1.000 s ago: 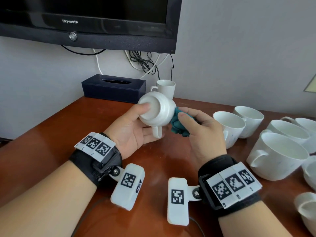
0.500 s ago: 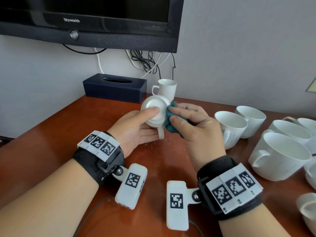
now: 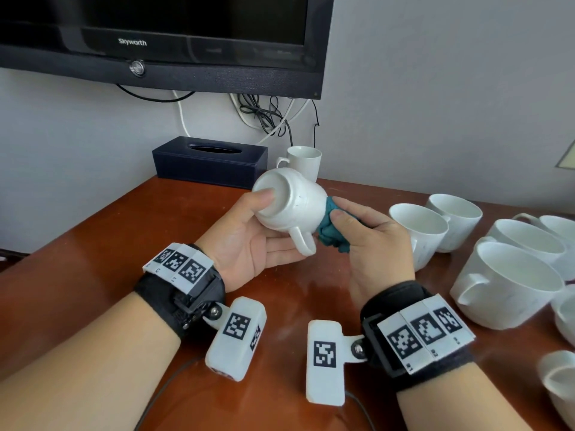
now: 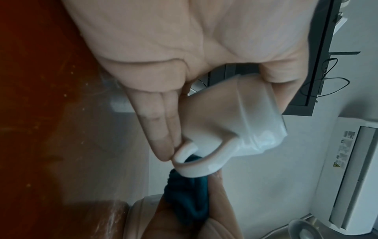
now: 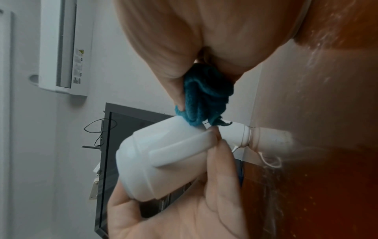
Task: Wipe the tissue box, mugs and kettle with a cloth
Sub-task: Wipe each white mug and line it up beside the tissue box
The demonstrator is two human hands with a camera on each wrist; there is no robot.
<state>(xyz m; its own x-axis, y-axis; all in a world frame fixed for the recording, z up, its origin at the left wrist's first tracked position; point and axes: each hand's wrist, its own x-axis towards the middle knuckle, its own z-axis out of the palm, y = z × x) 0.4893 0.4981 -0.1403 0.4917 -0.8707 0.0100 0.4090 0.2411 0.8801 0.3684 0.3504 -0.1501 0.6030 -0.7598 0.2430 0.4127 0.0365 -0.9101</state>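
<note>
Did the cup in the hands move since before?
Yes. The mug tipped: its base earlier faced the camera, now its side shows, before the same tissue box.

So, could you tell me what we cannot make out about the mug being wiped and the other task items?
- Inside of the held mug: its mouth faces away; the teal cloth and right hand cover it in every view.
- Kettle: in no view.
- Mug at the lower right edge: cut off by the head view's edge.
- Left hand: blurred in the wrist view.
</note>
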